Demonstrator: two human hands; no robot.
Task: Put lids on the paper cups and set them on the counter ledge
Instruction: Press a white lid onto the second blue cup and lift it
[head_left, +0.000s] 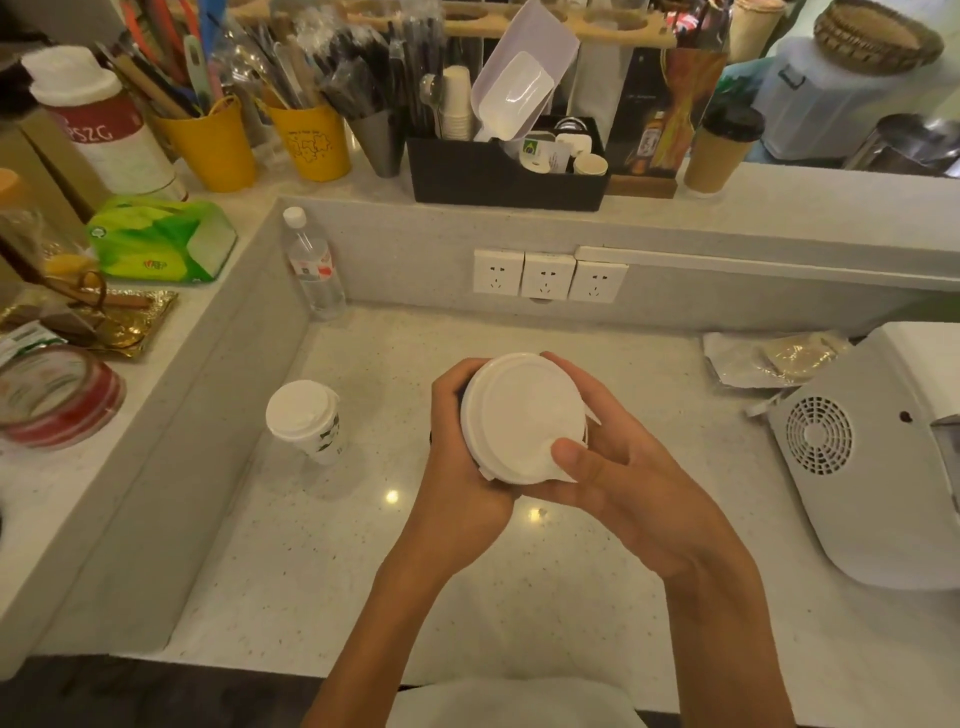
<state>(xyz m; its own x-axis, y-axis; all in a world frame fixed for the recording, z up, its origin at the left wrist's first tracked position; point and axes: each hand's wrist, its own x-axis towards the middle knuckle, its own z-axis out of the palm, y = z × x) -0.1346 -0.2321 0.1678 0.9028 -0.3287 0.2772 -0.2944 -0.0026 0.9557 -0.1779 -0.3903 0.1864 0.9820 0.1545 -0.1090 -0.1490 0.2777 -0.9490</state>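
Observation:
Both hands hold one paper cup above the middle of the lower counter. Its white lid (522, 415) faces the camera and hides nearly all of the cup. My left hand (457, 462) wraps the cup's left side. My right hand (613, 457) grips the right side, thumb pressing on the lid's near edge. A second paper cup with a white lid (306, 418) stands upright on the counter to the left. On the raised counter ledge (779, 202) at the back right stands a brown paper cup with a black lid (722, 150).
The ledge also carries a black organiser box (498, 174), yellow utensil cups (311, 140), a green tissue pack (161, 239) and a tape roll (52, 395). A water bottle (311, 265) stands in the corner. A white appliance (872, 457) fills the right side, beside a foil pouch (769, 358).

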